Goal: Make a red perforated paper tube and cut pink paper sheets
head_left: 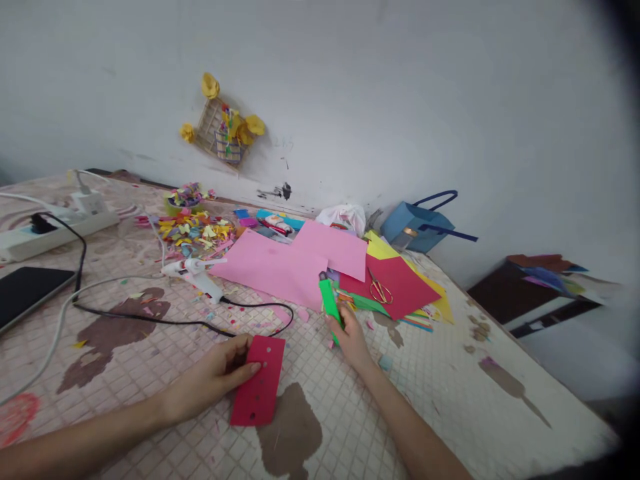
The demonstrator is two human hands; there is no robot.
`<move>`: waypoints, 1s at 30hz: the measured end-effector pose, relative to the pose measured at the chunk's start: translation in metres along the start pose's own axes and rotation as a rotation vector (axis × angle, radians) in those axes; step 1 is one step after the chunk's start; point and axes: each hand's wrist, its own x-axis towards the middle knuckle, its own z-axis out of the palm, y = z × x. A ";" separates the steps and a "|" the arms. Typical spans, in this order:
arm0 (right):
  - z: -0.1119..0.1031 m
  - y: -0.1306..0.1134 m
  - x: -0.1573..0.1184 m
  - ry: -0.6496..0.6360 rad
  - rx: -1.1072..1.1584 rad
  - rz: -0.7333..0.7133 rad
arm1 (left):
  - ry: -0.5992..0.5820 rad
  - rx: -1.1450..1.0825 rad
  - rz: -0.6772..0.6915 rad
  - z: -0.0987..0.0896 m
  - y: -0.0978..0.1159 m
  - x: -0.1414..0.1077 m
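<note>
My left hand (pixel 225 369) pinches the left edge of a red paper strip (pixel 259 390), thumb on top; the strip has a row of small round marks or holes down it. In my right hand (pixel 349 337) is a bright green tool (pixel 329 303) with a dark tip, its fingers wrapped round the lower part. The tool's tip points away from me, beside the edge of the large pink paper (pixel 280 267). A gap of table separates the red strip from the green tool.
A white glue gun (pixel 200 277) with a black cable lies left of centre. Golden scissors (pixel 380 288) rest on red paper (pixel 407 287). Behind are a heap of paper scraps (pixel 195 233) and a blue bag (pixel 417 225). A power strip (pixel 60 237) and a black device (pixel 33 290) sit left.
</note>
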 end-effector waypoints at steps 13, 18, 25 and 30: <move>-0.032 0.021 0.025 0.179 -0.398 0.003 | -0.028 0.030 0.000 -0.001 0.000 0.000; -0.062 0.057 0.055 0.145 -0.564 0.056 | -0.016 0.043 -0.012 -0.002 -0.001 0.002; -0.115 0.105 0.091 0.082 -0.665 0.298 | 0.006 -0.041 -0.078 -0.001 0.012 0.008; -0.119 0.123 0.098 0.002 -0.642 0.456 | 0.056 -0.128 -0.159 0.001 0.019 0.009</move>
